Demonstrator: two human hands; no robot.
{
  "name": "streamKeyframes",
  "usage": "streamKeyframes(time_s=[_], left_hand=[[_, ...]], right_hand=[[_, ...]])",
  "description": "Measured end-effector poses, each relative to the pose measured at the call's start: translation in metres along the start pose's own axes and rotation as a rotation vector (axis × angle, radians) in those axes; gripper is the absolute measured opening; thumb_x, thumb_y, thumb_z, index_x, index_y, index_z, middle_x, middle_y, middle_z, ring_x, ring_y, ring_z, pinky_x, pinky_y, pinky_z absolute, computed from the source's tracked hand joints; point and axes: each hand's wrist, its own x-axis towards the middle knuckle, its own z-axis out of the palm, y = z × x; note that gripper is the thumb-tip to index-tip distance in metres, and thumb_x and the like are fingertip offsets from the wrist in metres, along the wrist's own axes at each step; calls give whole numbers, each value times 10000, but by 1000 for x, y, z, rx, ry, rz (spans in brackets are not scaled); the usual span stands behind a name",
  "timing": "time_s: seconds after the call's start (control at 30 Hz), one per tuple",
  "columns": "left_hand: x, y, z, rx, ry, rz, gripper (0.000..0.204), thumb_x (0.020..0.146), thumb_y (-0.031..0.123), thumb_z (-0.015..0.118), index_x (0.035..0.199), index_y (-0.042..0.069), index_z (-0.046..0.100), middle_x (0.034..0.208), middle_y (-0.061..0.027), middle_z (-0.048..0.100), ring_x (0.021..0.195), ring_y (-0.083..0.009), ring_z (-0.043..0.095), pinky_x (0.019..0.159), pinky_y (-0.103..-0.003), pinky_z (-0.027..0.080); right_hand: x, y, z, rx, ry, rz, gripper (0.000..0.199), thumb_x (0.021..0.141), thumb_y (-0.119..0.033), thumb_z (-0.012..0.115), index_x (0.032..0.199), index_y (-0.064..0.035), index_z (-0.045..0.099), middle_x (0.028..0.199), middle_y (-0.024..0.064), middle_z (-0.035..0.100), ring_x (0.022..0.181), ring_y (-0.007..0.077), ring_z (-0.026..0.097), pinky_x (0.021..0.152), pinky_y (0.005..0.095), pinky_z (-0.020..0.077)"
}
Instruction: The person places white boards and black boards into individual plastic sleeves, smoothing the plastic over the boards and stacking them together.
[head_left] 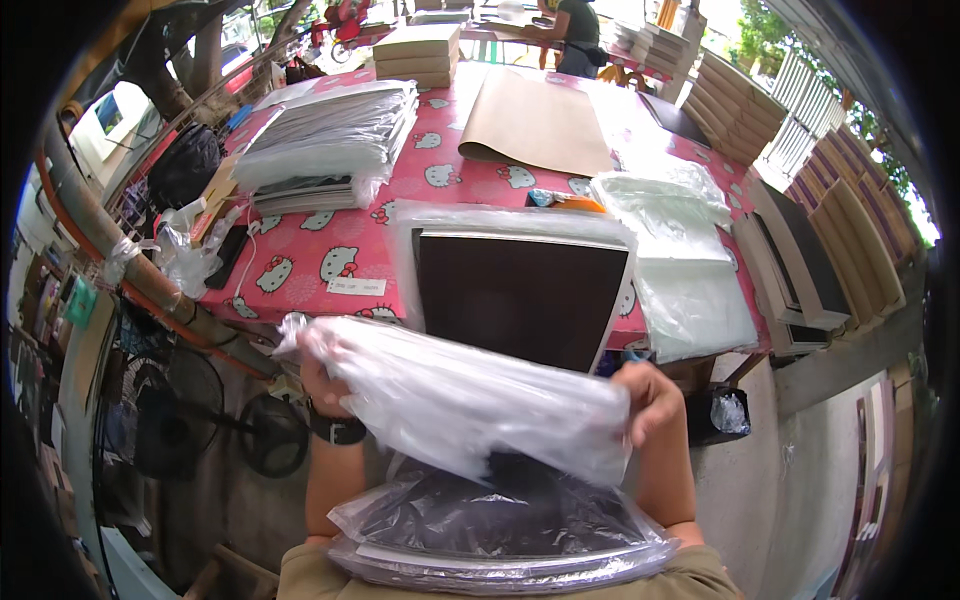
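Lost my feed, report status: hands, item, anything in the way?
Left hand and right hand both grip a clear crumpled plastic bag. Dark bagged flat board lies underneath. Nothing blocking.

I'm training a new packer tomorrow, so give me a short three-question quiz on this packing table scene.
1. True or false: both hands grip the same clear plastic bag.
2. What lies flat on the pink patterned tablecloth right beyond that bag? A) a dark panel in a plastic sleeve B) a fan C) a bucket
3. On which wrist is the black watch?

Key: 1 true: the left hand and right hand hold its two ends. 2 A, the dark panel. 3 the left.
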Motion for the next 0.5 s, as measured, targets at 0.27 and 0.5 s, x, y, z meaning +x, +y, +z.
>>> streamKeyframes(time_s=[0.27, 0.5], left_hand=[[14, 144, 83, 145, -1004, 461, 467, 712, 68, 607, 1159, 29, 475, 671, -43, 518, 601, -132, 514, 575, -259, 423], [-17, 136, 68, 421, -680, 907, 393, 659, 35, 583, 1048, 87, 586, 653, -88, 510, 595, -226, 520, 556, -312, 412]], right_hand=[[45, -13, -50, -1199, 1143, -20, 512, 726, -52, 508, 1228, -137, 447, 594, 22, 502, 529, 84, 432, 546, 234, 392], [18, -16, -6, -1455, 1109, -100, 405, 684, -81, 587, 1087, -108, 565, 667, 52, 566, 669, 124, 495, 844, 309, 272]])
